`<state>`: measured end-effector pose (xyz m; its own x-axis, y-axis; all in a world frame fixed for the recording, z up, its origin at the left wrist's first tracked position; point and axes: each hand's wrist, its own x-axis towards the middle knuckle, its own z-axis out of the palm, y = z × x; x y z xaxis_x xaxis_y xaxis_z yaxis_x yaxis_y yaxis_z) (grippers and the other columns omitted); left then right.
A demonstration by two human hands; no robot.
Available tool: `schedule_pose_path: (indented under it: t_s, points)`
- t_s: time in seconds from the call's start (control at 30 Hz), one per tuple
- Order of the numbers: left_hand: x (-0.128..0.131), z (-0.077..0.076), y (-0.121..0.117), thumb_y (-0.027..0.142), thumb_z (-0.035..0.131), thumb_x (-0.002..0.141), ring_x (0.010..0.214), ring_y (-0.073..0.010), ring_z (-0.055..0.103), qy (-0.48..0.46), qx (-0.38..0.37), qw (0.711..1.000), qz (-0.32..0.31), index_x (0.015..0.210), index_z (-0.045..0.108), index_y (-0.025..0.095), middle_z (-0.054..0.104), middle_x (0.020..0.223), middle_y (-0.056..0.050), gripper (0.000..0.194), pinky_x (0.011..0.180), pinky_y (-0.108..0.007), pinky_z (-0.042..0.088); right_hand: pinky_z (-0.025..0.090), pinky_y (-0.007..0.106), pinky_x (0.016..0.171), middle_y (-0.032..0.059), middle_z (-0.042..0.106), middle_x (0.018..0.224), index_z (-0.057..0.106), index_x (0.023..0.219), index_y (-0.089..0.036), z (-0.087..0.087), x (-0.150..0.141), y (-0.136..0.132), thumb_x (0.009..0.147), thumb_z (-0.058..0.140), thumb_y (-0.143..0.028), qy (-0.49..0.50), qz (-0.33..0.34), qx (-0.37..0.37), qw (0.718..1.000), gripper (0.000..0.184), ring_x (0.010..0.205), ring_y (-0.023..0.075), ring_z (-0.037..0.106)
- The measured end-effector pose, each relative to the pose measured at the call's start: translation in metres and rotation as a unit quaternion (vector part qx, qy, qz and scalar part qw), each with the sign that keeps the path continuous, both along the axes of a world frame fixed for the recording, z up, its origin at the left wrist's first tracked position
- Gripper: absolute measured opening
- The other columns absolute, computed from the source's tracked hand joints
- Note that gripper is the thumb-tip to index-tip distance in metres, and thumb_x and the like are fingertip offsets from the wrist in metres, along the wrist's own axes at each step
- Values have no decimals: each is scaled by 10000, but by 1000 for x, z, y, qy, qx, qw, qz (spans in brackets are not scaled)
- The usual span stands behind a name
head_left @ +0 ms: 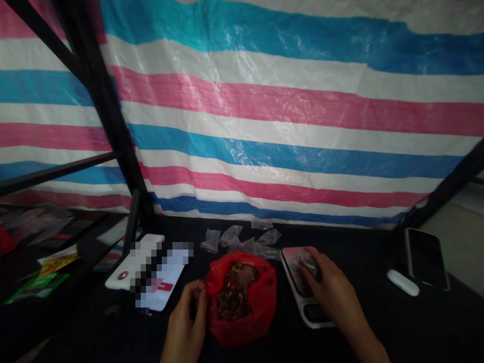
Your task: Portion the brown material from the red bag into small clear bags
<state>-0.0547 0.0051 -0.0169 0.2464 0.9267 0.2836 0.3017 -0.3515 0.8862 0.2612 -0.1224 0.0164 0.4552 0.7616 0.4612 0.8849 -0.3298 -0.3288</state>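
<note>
A red plastic bag (pixel 260 302) full of dark brown dried bits sits open on the black table near me. My left hand (pixel 187 322) rests against the bag's left edge, fingers curled and pinching its rim. My right hand (pixel 333 292) lies over a small white kitchen scale (pixel 308 312), fingertips on a clear little bag lying on the scale's shiny platform (pixel 293 259). Several small empty clear bags (pixel 242 241) are scattered just behind the red bag.
A white power bank (pixel 128 264) and a phone with a lit screen (pixel 168 282) lie at left. A dark phone (pixel 425 259) and a white earbud case (pixel 403 282) lie at right. Black frame posts (pixel 102 111) and a striped tarp (pixel 287 116) stand behind. Packets (pixel 49 272) lie at far left.
</note>
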Motion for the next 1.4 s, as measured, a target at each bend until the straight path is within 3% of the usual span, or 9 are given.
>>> schedule_pose_path:
  t_s: [0.13,0.3,0.43,0.57,0.83,0.97,1.1,1.3,1.4]
  points:
    - [2,4,-4,511,478,964,764,-207,697,19,16,1000,-9,1029,622,207,685,873,-53,343,620,-286,585,558,411,940,88,697,1262,588,1295,-272,20,-28,4,948,554,-385,77,119,42,989,366,1107,277,691]
    - [4,7,-8,442,654,877,1032,-265,669,75,122,990,11,1172,614,216,651,1118,-99,374,880,-405,585,543,424,969,67,694,1274,585,1343,-295,44,-86,22,938,585,-251,71,225,-24,971,408,1123,263,673]
    - [4,5,-8,347,515,968,945,-239,691,90,100,990,-41,1046,659,233,691,1002,-84,200,833,-365,582,504,477,1010,77,680,1288,569,1377,-281,44,-113,41,895,592,-149,31,258,-93,961,500,1161,289,636]
    - [2,6,-8,356,451,1002,857,-218,699,61,63,996,-20,955,645,220,709,945,-76,242,770,-319,568,490,497,1022,82,691,1271,552,1408,-271,33,-120,50,869,608,-120,-5,264,-116,957,563,1156,296,636]
    - [2,11,-11,372,369,1037,799,-193,688,43,33,996,-68,948,641,218,706,870,-59,325,732,-279,530,485,499,1034,73,683,1326,571,1392,-268,22,-117,51,918,561,-142,-14,267,-100,958,490,1180,276,646]
    - [3,12,-12,377,364,1039,807,-198,688,49,27,996,-71,939,644,215,708,880,-66,338,737,-285,527,478,524,1043,67,690,1310,606,1350,-282,24,-118,49,930,561,-161,26,254,-104,961,439,1183,281,647]
    - [3,11,-12,400,363,1037,795,-204,689,45,28,996,-69,938,652,221,711,873,-71,354,733,-289,543,521,476,1002,58,712,1261,639,1297,-300,23,-111,45,925,585,-209,91,242,-64,964,387,1142,269,669]
    - [1,9,-11,411,346,1040,817,-207,683,48,33,996,-67,932,654,223,708,898,-78,376,755,-291,552,558,423,977,96,720,1249,658,1270,-264,29,-50,27,911,615,-429,174,174,64,967,398,1138,286,686]
    - [1,9,-11,406,341,1041,836,-207,686,49,28,996,-70,947,652,224,710,926,-82,372,768,-293,550,603,403,867,102,766,1118,682,1225,-236,27,-7,19,879,625,-509,183,125,62,973,444,980,285,741]
